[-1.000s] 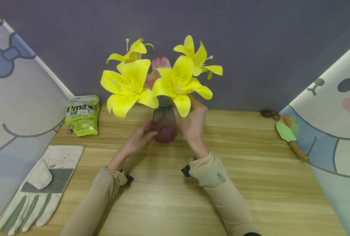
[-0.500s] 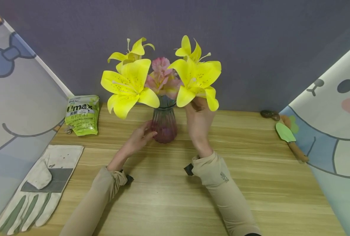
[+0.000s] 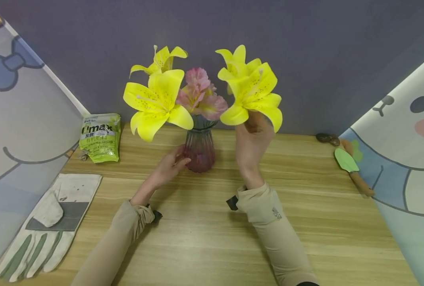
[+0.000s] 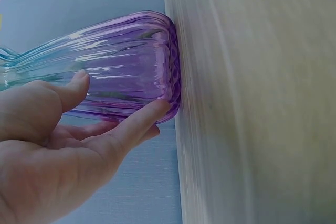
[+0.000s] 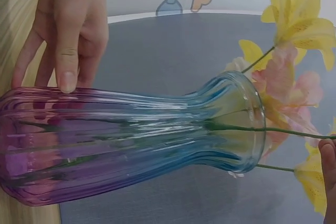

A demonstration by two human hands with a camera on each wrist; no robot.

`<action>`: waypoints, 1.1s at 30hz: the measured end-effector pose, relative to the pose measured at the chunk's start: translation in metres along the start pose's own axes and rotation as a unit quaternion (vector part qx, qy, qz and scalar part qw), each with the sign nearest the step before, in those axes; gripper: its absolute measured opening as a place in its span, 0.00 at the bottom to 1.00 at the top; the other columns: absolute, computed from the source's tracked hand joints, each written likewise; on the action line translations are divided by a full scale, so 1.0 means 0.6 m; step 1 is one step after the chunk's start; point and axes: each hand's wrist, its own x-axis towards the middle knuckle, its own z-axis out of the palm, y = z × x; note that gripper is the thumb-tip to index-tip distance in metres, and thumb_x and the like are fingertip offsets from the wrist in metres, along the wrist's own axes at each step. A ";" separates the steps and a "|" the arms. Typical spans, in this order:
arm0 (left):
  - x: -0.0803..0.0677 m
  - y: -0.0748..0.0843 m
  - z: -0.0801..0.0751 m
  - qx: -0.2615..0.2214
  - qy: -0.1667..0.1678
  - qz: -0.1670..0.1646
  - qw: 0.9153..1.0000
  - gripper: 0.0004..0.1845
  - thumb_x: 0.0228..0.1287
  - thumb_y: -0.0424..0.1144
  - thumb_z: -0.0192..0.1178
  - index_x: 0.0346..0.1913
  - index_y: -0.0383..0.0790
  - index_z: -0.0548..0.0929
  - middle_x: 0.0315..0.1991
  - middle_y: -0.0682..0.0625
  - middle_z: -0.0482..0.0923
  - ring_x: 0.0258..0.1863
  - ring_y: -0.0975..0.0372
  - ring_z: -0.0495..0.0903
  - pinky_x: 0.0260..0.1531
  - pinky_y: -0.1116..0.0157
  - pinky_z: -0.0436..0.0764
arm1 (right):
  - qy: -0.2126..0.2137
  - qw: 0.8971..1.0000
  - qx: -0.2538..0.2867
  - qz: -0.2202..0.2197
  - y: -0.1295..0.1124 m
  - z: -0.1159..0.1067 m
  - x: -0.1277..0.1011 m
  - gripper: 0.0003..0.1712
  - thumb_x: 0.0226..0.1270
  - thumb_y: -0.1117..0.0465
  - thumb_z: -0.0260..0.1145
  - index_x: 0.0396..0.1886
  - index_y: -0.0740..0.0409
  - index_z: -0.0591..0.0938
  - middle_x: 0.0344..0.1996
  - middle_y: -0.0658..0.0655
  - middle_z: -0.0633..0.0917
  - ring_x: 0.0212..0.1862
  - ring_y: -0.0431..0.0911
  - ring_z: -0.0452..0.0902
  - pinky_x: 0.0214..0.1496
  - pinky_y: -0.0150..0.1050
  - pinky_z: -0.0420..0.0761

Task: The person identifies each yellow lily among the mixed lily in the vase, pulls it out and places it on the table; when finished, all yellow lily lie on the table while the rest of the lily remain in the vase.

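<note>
A ribbed glass vase [image 3: 199, 149], purple below and blue at the neck, stands upright on the table. My left hand [image 3: 167, 169] holds its lower left side, with the thumb in front and fingers reaching behind in the left wrist view. My right hand [image 3: 253, 147] is right of the vase neck, pinching a yellow lily [image 3: 247, 95] just under its bloom. In the right wrist view the green stem [image 5: 294, 133] runs from my fingers down into the vase mouth. Pink flowers [image 3: 199, 95] fill the centre, and other yellow lilies [image 3: 158, 103] lean left and behind.
A green bag [image 3: 101, 139] stands at the back left, with a pale work glove [image 3: 65, 218] nearer on the left. A small trowel [image 3: 347, 161] and dark brown stones [image 3: 327, 138] lie at the right. A grey-blue wall [image 3: 305, 71] rises behind the vase.
My right hand has moved to the right, taking the front right lily with it and turning the bloom. More of the pink flowers now shows. My left hand and the vase stayed in place.
</note>
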 end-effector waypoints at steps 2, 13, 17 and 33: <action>0.001 -0.001 0.000 0.001 0.000 0.003 1.000 0.33 0.84 0.26 0.52 0.81 0.19 0.51 0.81 0.24 0.53 0.79 0.34 0.57 0.73 0.46 0.72 | 0.002 1.000 0.009 -0.001 -0.001 -0.004 0.002 0.09 0.70 0.78 0.69 0.47 0.78 0.88 0.33 0.57 0.92 0.26 0.42 0.75 0.31 0.31 0.78; 0.002 -0.004 0.000 0.008 0.004 0.014 1.000 0.31 0.83 0.25 0.53 0.80 0.18 0.54 0.79 0.24 0.56 0.79 0.34 0.57 0.73 0.47 0.72 | 0.030 0.998 0.050 0.012 -0.011 -0.008 0.019 0.02 0.67 0.76 0.75 0.35 0.70 0.91 0.30 0.60 0.92 0.31 0.51 0.90 0.40 0.44 0.93; 0.000 -0.003 0.000 0.011 0.004 0.009 1.000 0.32 0.84 0.26 0.52 0.80 0.18 0.53 0.79 0.24 0.56 0.79 0.34 0.58 0.73 0.45 0.72 | 0.033 0.999 0.041 -0.007 -0.012 -0.015 0.025 0.02 0.68 0.73 0.76 0.34 0.69 0.90 0.30 0.61 0.91 0.31 0.51 0.89 0.38 0.43 0.92; -0.002 -0.001 0.000 0.015 0.003 0.005 1.000 0.32 0.85 0.27 0.52 0.81 0.20 0.53 0.79 0.24 0.57 0.79 0.34 0.59 0.74 0.44 0.71 | 0.075 0.995 0.065 -0.015 -0.016 -0.041 0.051 0.04 0.69 0.79 0.69 0.34 0.73 0.88 0.29 0.65 0.90 0.29 0.53 0.87 0.38 0.43 0.92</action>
